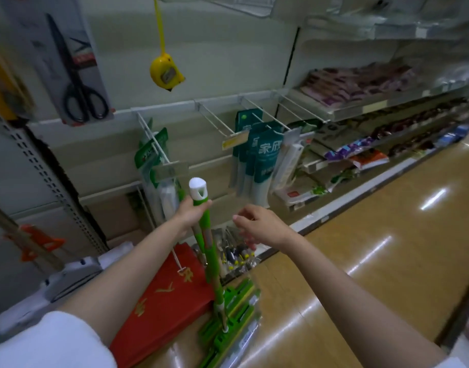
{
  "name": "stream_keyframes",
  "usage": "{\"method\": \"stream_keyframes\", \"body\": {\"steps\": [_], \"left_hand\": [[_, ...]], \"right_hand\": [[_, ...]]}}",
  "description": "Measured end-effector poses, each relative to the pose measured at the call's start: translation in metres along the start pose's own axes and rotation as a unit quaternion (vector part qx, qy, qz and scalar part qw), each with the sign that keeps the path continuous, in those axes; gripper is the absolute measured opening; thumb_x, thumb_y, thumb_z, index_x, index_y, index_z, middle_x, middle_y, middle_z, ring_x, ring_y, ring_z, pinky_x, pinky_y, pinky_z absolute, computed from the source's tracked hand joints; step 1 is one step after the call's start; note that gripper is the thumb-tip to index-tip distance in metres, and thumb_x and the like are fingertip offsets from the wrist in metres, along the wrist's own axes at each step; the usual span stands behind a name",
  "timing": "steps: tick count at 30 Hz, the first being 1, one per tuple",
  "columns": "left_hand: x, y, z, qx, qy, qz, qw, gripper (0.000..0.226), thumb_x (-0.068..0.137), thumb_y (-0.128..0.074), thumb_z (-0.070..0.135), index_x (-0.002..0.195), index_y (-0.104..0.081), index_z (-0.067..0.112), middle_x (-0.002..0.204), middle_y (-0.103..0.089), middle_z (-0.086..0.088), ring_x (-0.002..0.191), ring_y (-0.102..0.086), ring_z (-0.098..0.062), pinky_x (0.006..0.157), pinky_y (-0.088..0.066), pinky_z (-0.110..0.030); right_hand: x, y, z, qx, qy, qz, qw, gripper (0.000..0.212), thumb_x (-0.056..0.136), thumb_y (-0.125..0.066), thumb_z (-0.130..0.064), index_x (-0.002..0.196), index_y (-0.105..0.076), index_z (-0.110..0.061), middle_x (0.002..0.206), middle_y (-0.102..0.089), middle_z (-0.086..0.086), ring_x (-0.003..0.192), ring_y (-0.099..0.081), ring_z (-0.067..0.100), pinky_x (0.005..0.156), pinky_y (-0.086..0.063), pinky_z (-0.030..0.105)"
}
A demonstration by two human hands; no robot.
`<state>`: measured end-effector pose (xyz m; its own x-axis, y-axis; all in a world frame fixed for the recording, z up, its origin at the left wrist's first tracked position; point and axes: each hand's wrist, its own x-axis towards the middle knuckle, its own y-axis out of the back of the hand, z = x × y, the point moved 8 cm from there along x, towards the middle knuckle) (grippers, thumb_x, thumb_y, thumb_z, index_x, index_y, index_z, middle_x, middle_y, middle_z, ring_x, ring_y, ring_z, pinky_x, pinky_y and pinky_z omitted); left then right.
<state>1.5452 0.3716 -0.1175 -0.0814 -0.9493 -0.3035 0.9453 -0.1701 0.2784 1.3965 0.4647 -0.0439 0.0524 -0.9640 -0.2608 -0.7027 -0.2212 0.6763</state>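
A person's left hand grips the green mop just below its white cap, with the sponge head standing on the glossy floor just beside a red box. The right hand hovers near the handle, fingers relaxed and empty. With only one high grip, the head could skid on the polished floor, or the cap could swing into the wire hooks and price tag close above. Teal packs crowd the space behind, and a yellow tape measure and packaged scissors hang overhead.
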Motion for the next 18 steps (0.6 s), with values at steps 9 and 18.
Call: {"method": "stream_keyframes", "body": {"steps": [9,18], "left_hand": [[-0.065,-0.054,0.005,0.08,-0.062,-0.074,0.992,0.043,0.079,-0.061,0.01,0.12,-0.056,-0.001,0.123,-0.06,-0.017,0.119,-0.054,-0.027,0.09,-0.042,-0.022],[-0.109,-0.007,-0.009,0.073,-0.051,-0.045,0.995,0.039,0.088,-0.048,-0.007,0.126,-0.051,0.001,0.119,-0.057,-0.006,0.115,-0.05,-0.014,0.079,-0.044,-0.012]], "right_hand": [[0.012,-0.022,0.003,0.013,0.053,-0.026,0.998,0.043,0.09,-0.058,-0.025,0.129,-0.048,-0.008,0.128,-0.057,0.011,0.117,-0.054,0.025,0.09,-0.041,0.028],[0.006,-0.061,-0.038,-0.019,0.134,-0.077,0.988,0.038,0.08,-0.071,-0.03,0.113,-0.063,-0.014,0.113,-0.068,0.006,0.106,-0.061,0.02,0.078,-0.044,0.027]]}}
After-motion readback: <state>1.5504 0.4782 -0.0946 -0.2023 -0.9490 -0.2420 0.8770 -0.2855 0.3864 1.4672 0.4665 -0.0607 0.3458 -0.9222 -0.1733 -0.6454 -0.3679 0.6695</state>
